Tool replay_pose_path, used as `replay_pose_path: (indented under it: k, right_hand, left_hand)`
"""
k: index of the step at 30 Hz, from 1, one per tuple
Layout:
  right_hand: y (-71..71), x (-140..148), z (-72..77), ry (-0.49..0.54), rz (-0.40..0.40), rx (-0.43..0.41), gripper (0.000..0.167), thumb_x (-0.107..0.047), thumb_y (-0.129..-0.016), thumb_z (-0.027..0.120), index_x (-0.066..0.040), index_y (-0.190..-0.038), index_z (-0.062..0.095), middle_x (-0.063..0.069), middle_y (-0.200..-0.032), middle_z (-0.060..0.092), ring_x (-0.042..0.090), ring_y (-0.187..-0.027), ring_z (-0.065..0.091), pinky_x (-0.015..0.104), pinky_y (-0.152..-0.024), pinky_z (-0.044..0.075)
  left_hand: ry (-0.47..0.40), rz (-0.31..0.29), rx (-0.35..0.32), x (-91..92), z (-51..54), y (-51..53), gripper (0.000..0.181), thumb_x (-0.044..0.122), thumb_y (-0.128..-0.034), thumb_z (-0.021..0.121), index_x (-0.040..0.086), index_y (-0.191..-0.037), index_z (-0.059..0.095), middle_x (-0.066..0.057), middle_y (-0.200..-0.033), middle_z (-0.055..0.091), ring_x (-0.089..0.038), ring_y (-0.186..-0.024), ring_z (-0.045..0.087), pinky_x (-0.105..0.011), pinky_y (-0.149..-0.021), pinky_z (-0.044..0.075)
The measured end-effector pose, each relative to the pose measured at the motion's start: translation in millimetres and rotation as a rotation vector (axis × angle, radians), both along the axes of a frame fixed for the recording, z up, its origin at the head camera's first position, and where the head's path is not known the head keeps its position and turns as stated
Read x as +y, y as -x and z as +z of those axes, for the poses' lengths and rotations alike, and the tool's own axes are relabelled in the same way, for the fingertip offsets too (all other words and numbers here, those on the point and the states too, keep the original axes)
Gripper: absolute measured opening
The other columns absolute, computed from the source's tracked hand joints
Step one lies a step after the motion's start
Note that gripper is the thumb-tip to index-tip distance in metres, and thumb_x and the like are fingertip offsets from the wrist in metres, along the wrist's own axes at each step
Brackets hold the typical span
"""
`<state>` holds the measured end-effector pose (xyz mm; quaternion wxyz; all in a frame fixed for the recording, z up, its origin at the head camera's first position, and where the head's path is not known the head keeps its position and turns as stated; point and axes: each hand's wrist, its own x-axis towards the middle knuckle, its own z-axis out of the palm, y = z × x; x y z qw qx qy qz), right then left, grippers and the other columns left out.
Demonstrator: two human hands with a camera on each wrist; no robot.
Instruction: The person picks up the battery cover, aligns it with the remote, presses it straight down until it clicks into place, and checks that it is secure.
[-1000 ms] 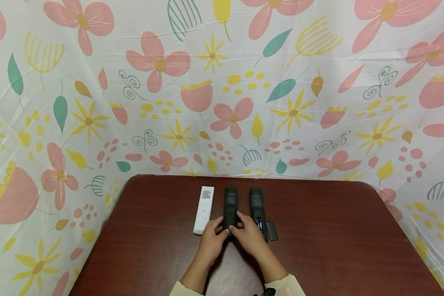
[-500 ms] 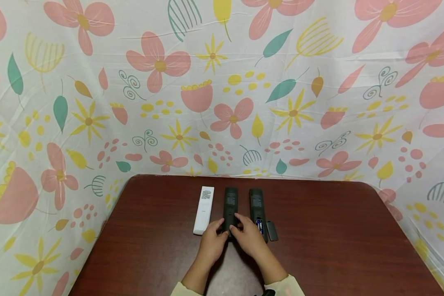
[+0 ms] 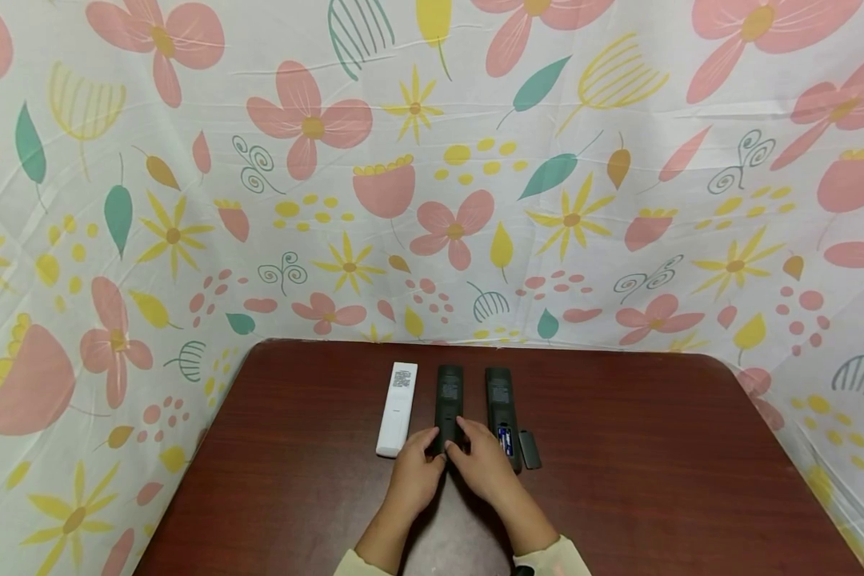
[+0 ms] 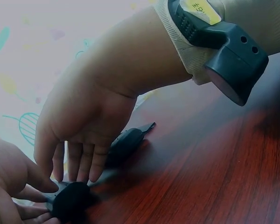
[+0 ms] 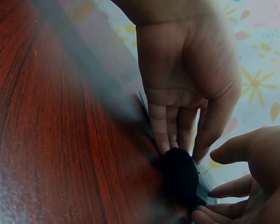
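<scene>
While the table [image 3: 655, 448] spreads out all around the grip, the left hand [image 3: 414, 474] and right hand [image 3: 481, 462] lightly grasp the middle remote [image 3: 450, 406] from opposite sides (how hard, no clue). My read: the step in hand is working its near end, so the next move probably calls for steady, even pressure there. Looks-wise it's long, slim and black, lying back side up right between the hands, with its far half sticking out beyond them. Just past the grip there's a label [image 3: 450, 390], too small to read here.
</scene>
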<state>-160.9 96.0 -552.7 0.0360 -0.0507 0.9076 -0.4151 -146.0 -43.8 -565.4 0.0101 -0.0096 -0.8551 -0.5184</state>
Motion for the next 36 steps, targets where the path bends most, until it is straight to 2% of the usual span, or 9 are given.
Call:
replay_pose_path:
  k: [7,19,28,36]
  right_hand:
    - [-2.5,-1.8,2.6,-0.017,-0.001,0.003,0.057,-0.028,-0.097,0.065,0.0,-0.145,0.052,0.023,-0.146,0.053,0.044,-0.133,0.051,0.06,-0.103,0.047]
    - [-1.8,-1.0,0.6,-0.013,0.014,0.025,0.057,-0.027,-0.096,0.066,0.002,-0.144,0.053,0.023,-0.145,0.054,0.044,-0.133,0.051,0.059,-0.103,0.046]
    - [-1.2,-0.7,0.5,-0.003,-0.001,0.009,0.057,-0.027,-0.097,0.065,0.001,-0.145,0.052,0.022,-0.147,0.052,0.042,-0.131,0.053,0.059,-0.103,0.047]
    - [-1.4,0.1,0.0,0.013,0.0,0.02,0.052,-0.027,-0.1,0.063,-0.001,-0.144,0.054,0.021,-0.151,0.047,0.038,-0.129,0.056,0.056,-0.099,0.05]
  left_hand:
    - [0.01,-0.01,0.005,0.7,0.8,-0.1,0.048,0.002,-0.0901,0.067,-0.011,-0.135,0.057,-0.025,-0.138,0.056,-0.039,-0.129,0.055,-0.047,-0.096,0.054]
    - [0.019,-0.009,0.005,0.8,1.5,-0.7,0.047,0.003,-0.0901,0.067,-0.012,-0.134,0.057,-0.025,-0.138,0.057,-0.039,-0.13,0.054,-0.049,-0.099,0.052]
    - [0.011,0.012,-0.003,2.1,2.4,-1.2,0.048,0.003,-0.0903,0.066,-0.011,-0.135,0.057,-0.024,-0.139,0.055,-0.038,-0.131,0.053,-0.051,-0.102,0.05]
    - [0.007,0.036,0.017,2.8,4.6,-1.2,0.049,0.004,-0.0906,0.065,-0.01,-0.136,0.056,-0.022,-0.139,0.055,-0.034,-0.125,0.056,-0.044,-0.094,0.053]
